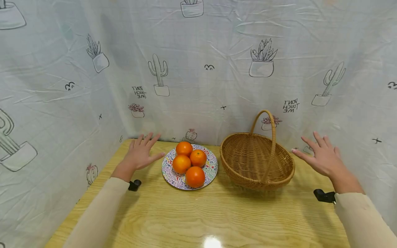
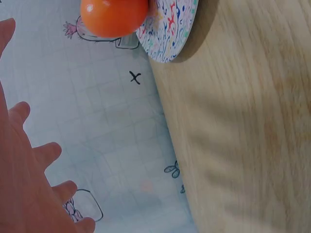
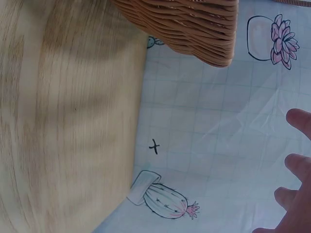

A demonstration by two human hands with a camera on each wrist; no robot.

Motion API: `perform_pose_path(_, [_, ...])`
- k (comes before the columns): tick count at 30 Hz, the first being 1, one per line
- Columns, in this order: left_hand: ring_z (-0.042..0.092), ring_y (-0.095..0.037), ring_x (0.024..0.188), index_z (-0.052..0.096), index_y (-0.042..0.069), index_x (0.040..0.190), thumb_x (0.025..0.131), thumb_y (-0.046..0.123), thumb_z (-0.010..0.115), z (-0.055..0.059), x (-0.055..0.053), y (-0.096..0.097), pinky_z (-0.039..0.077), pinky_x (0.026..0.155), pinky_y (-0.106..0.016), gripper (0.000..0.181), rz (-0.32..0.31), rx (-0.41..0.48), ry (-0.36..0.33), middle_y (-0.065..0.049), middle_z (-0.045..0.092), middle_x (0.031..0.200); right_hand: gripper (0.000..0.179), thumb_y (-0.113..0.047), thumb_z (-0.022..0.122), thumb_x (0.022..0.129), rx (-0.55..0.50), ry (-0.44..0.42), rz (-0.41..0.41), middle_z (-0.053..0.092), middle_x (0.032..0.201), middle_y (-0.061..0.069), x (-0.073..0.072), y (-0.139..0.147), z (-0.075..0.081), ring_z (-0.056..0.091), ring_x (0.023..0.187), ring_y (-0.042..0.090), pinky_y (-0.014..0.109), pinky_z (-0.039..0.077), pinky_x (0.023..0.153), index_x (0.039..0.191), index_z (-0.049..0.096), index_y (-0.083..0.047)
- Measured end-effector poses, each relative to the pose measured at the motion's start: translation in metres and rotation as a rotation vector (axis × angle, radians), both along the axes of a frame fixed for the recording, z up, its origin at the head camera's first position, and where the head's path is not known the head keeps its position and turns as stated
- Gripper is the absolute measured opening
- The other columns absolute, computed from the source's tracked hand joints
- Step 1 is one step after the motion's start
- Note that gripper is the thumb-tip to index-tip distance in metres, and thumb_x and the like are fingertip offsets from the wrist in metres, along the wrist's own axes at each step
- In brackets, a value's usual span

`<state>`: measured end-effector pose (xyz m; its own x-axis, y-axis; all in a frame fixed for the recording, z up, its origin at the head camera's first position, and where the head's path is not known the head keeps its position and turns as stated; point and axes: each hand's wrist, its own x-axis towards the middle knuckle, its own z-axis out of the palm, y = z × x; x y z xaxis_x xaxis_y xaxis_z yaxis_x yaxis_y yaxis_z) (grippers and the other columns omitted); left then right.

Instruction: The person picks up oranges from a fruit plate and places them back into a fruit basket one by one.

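Several oranges (image 1: 195, 177) sit grouped on a round plate (image 1: 211, 174) with a multicoloured speckled pattern. To the plate's right stands an oval wicker basket (image 1: 245, 155) with a tall arched handle (image 1: 273, 148); its inside shows bare weave. My left hand (image 1: 140, 153) is held left of the plate, fingers spread, thumb pointing towards the rim, holding nothing. Right of the basket, my right hand (image 1: 324, 156) is spread the same way and holds nothing. In the left wrist view one orange (image 2: 114, 14) shows at the plate's edge (image 2: 172, 39). The right wrist view shows the basket's woven side (image 3: 194, 29).
Plate and basket stand near the back of a light wooden table (image 1: 186, 217). A pale curtain (image 1: 198, 86) printed with potted cacti hangs close behind and along both sides. Black wrist mounts (image 1: 324, 196) are worn at both cuffs.
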<state>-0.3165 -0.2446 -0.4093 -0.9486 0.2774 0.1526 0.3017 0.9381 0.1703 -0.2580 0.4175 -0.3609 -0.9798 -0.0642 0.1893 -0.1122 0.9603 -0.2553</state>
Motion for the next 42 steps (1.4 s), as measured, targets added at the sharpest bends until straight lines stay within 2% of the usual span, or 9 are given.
perform_pose_path(7, [0.012,-0.053,0.155,0.017,0.026,0.166,0.096,0.072,0.049,-0.009,0.002,0.005,0.013,0.119,-0.076,0.09,-0.018,0.027,0.031,-0.018,0.016,0.171,0.082,-0.059,0.052,0.101,-0.009,0.036,0.021,-0.003,0.169,0.028,0.0,-0.002,-0.006,-0.003,0.15,0.063,0.087,0.008,0.104,0.163,0.027,-0.011])
perform_pose_path(13, [0.021,-0.052,0.152,0.021,0.022,0.165,0.097,0.066,0.053,-0.017,0.005,0.013,0.02,0.12,-0.072,0.088,-0.066,0.062,0.069,-0.021,0.02,0.169,0.079,-0.052,0.054,0.102,-0.075,0.063,0.048,0.001,0.169,0.031,0.001,-0.007,-0.011,0.006,0.148,0.065,0.085,0.013,0.106,0.161,0.029,-0.006])
perform_pose_path(21, [0.029,-0.045,0.152,0.027,0.022,0.164,0.097,0.058,0.06,-0.031,0.011,0.025,0.028,0.118,-0.07,0.083,-0.129,0.197,0.069,-0.018,0.028,0.167,0.069,-0.045,0.05,0.106,-0.207,0.099,0.06,0.007,0.169,0.029,0.002,-0.017,-0.024,0.011,0.147,0.065,0.085,0.02,0.101,0.159,0.034,-0.003])
perform_pose_path(24, [0.03,-0.043,0.151,0.028,0.02,0.163,0.098,0.057,0.059,-0.037,0.015,0.031,0.03,0.118,-0.068,0.081,-0.144,0.255,0.049,-0.017,0.03,0.166,0.066,-0.043,0.049,0.107,-0.253,0.124,0.058,0.013,0.167,0.031,0.002,-0.022,-0.029,0.015,0.146,0.064,0.085,0.02,0.102,0.158,0.037,-0.002])
perform_pose_path(32, [0.033,-0.04,0.151,0.031,0.016,0.162,0.097,0.057,0.063,-0.052,0.023,0.05,0.03,0.119,-0.066,0.083,-0.171,0.444,-0.075,-0.013,0.034,0.165,0.062,-0.038,0.048,0.109,-0.428,0.141,0.055,0.021,0.165,0.032,0.005,-0.031,-0.038,0.022,0.147,0.06,0.077,0.035,0.102,0.157,0.037,-0.002])
perform_pose_path(35, [0.037,-0.04,0.149,0.032,0.015,0.162,0.097,0.053,0.064,-0.057,0.023,0.054,0.033,0.118,-0.065,0.081,-0.185,0.504,-0.117,-0.014,0.037,0.162,0.061,-0.038,0.048,0.109,-0.467,0.127,0.042,0.028,0.163,0.032,0.005,-0.033,-0.043,0.027,0.146,0.058,0.076,0.037,0.101,0.157,0.039,-0.003])
perform_pose_path(37, [0.041,-0.04,0.146,0.033,0.013,0.161,0.099,0.049,0.065,-0.059,0.023,0.057,0.039,0.115,-0.063,0.079,-0.202,0.536,-0.137,-0.016,0.039,0.161,0.06,-0.04,0.047,0.109,-0.479,0.108,0.03,0.034,0.16,0.033,0.004,-0.033,-0.046,0.031,0.143,0.058,0.076,0.037,0.101,0.156,0.041,-0.003])
perform_pose_path(41, [0.046,-0.041,0.14,0.035,0.01,0.16,0.099,0.039,0.069,-0.06,0.024,0.062,0.048,0.107,-0.057,0.076,-0.21,0.6,-0.165,-0.019,0.04,0.158,0.063,-0.043,0.047,0.108,-0.524,0.049,0.022,0.04,0.154,0.036,0.004,-0.032,-0.052,0.033,0.14,0.06,0.078,0.033,0.101,0.154,0.042,-0.001])
perform_pose_path(42, [0.047,-0.041,0.139,0.035,0.009,0.159,0.098,0.038,0.069,-0.06,0.024,0.063,0.049,0.107,-0.057,0.076,-0.21,0.619,-0.17,-0.019,0.041,0.157,0.064,-0.044,0.047,0.108,-0.53,0.034,0.02,0.04,0.153,0.036,0.003,-0.032,-0.053,0.034,0.14,0.058,0.075,0.036,0.102,0.155,0.041,-0.001])
